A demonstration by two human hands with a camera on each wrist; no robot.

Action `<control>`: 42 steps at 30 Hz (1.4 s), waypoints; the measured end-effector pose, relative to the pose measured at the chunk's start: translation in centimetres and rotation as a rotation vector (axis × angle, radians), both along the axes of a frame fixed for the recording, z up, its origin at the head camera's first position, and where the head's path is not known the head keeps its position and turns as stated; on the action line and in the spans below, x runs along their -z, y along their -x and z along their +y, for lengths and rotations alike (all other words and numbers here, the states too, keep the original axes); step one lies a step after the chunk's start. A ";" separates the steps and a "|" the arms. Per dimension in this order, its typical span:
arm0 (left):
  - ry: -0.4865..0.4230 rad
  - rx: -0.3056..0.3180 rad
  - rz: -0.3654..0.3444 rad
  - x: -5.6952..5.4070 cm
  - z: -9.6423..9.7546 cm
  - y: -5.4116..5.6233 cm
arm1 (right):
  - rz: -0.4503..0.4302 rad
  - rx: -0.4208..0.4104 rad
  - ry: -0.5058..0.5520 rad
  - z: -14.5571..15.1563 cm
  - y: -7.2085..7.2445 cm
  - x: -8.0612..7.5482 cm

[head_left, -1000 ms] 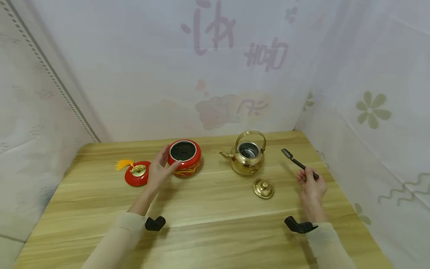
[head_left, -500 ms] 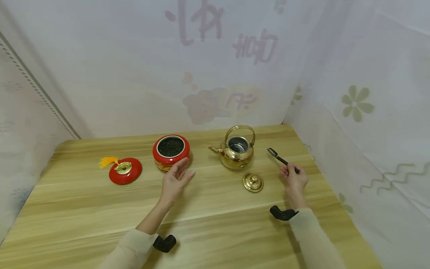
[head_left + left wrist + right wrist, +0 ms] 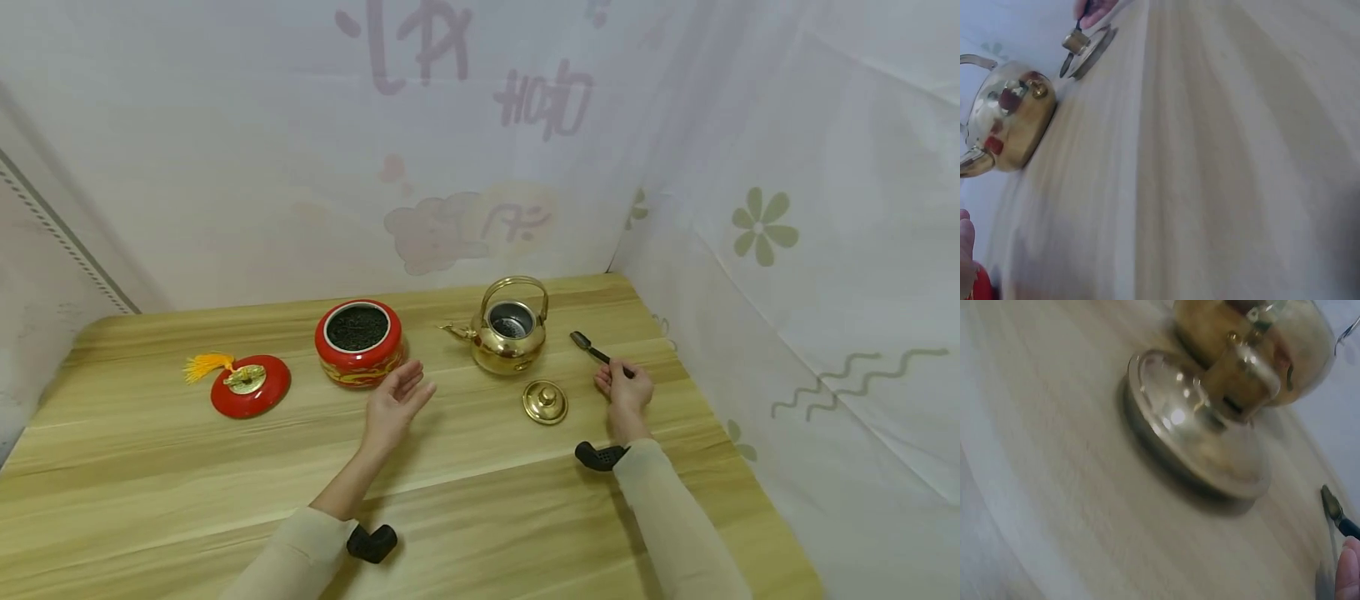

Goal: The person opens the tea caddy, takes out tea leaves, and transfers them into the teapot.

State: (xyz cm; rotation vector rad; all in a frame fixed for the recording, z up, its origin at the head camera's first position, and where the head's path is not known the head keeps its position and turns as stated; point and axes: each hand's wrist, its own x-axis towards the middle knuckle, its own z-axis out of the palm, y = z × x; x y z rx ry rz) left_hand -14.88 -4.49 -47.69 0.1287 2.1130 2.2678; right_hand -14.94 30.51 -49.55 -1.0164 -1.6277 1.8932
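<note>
My right hand (image 3: 626, 393) pinches the black handle of a small tea scoop (image 3: 581, 340), its narrow head pointing away to the left. In the right wrist view only a fingertip (image 3: 1349, 569) shows beside the scoop. My left hand (image 3: 393, 406), fingers loosely extended and holding nothing, hovers just in front of a red jar (image 3: 352, 360) with a gold pattern. Dark tea leaves (image 3: 358, 327) fill the jar. To the right stands a gold teapot (image 3: 507, 348), uncovered, its handle raised and its spout turned left. Its gold lid (image 3: 545, 402) lies in front, knob up.
The red jar lid (image 3: 250, 386), with a gold ornament and a yellow tassel (image 3: 207, 366), lies at the left of the wooden table (image 3: 480, 500). Printed cloth (image 3: 300, 208) hangs behind the table and along its right side.
My left hand has let go of the red jar and moved to its front right. My right hand still holds the scoop. The whole head view has shifted, so things appear further left.
</note>
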 end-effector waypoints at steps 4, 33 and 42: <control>0.002 -0.003 0.013 0.0 1.1 1.2 | -0.033 -0.041 -0.077 0.1 -0.2 0.1; -0.123 -0.219 -0.116 0.5 6.5 6.2 | -0.491 -0.175 -0.775 0.4 -1.2 0.8; -0.112 -0.270 -0.102 0.9 7.3 6.5 | -0.482 -0.137 -0.788 0.3 -1.4 1.1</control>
